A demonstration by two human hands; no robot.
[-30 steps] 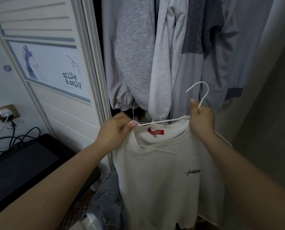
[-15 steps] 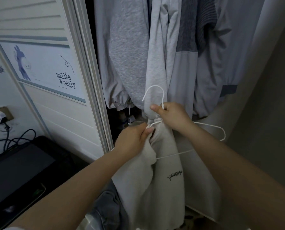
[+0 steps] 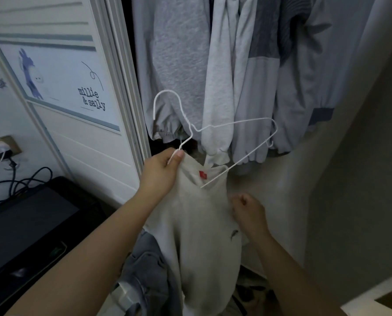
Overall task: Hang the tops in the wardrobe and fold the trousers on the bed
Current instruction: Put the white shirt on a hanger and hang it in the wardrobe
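Observation:
A cream sweatshirt (image 3: 199, 229) with a red neck label hangs bunched in front of the open wardrobe (image 3: 190, 65). My left hand (image 3: 162, 171) pinches its collar together with one arm of a white wire hanger (image 3: 233, 124). The hanger is tilted, its hook up and to the left, one end poking into the neck opening and the rest outside the garment. My right hand (image 3: 247, 210) is lower, on the sweatshirt's chest near a small dark logo, fingers curled on the fabric. Several grey tops hang inside the wardrobe.
A sliding door (image 3: 76, 92) with a "millie & sally" picture stands at the left. Below it are a dark desk surface (image 3: 26, 226), a wall socket with a charger (image 3: 1, 149) and cables. Grey clothes (image 3: 147, 270) lie heaped low down. A beige wall is at the right.
My right hand has let go of the hanger's neck and dropped to the sweatshirt's chest. The hanger has swung up, mostly out of the garment, now held by my left hand.

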